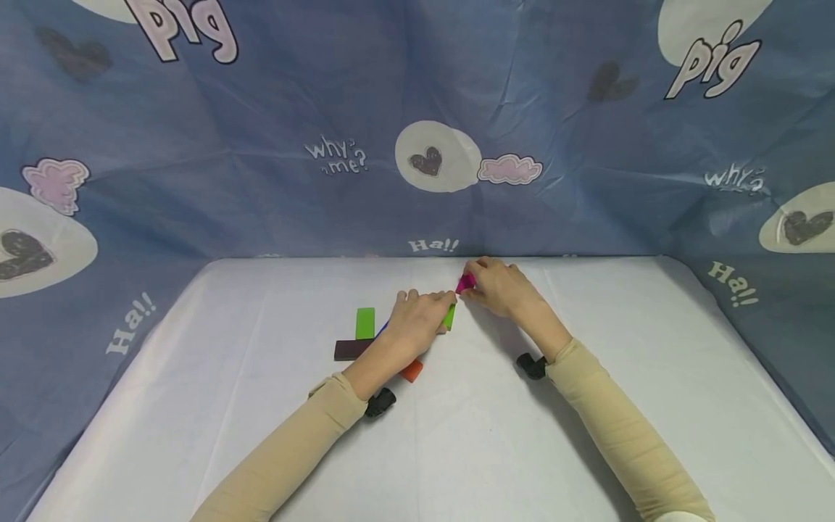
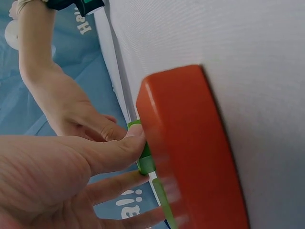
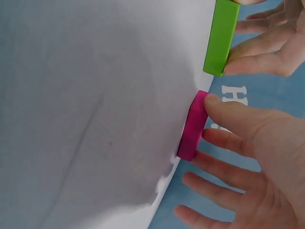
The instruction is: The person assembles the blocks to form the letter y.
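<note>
Left hand [image 1: 417, 319]: my fingers pinch a green block [image 3: 220, 37] standing on the white table [image 1: 587, 406].
Right hand [image 1: 502, 286]: I grip a magenta block [image 3: 193, 126] near the table's far edge.
Nearby: an orange block [image 2: 195, 152].

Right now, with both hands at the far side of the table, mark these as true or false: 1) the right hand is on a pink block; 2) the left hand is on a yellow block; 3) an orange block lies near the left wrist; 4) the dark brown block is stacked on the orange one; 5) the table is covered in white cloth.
1) The right hand touches the pink block: true.
2) The left hand holds a yellow block: false, its fingers are on a green block.
3) An orange block lies by the left wrist: true.
4) The dark brown block is stacked on the orange one: false, it lies flat on the table, apart, beside a second green block.
5) The table has a white cloth: true.
</note>
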{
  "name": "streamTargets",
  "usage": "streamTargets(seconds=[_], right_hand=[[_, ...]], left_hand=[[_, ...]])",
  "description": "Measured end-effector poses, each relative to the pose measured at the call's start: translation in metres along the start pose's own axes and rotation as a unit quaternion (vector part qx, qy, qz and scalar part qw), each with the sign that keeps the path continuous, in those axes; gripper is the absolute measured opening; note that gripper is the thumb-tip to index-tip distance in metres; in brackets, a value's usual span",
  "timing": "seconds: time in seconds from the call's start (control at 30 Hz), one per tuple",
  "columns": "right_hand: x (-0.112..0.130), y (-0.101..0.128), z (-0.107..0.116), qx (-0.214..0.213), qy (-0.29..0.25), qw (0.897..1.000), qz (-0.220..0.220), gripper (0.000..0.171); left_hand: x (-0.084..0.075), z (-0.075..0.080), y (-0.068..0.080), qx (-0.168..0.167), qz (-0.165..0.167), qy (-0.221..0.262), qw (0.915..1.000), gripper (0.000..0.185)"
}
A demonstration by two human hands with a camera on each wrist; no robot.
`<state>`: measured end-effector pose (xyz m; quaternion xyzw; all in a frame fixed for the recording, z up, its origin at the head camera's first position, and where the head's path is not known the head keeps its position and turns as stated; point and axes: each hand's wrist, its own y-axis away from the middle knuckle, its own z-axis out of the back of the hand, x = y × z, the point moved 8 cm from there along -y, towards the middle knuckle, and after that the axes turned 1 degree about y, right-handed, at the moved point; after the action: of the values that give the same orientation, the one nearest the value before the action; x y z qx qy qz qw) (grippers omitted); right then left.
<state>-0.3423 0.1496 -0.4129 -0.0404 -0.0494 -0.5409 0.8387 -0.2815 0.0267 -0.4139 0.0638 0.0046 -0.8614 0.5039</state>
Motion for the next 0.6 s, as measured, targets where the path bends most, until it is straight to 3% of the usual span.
streamTargets(seconds=[0.6], right_hand=[[0.0008,0.0029,0.0014,-0.01,-0.013,1.0,0.01,0.027]], left_hand=[[-0.001,0.0001,-0.0003,-0.003,-0.004,0.001,1.0,0.051]])
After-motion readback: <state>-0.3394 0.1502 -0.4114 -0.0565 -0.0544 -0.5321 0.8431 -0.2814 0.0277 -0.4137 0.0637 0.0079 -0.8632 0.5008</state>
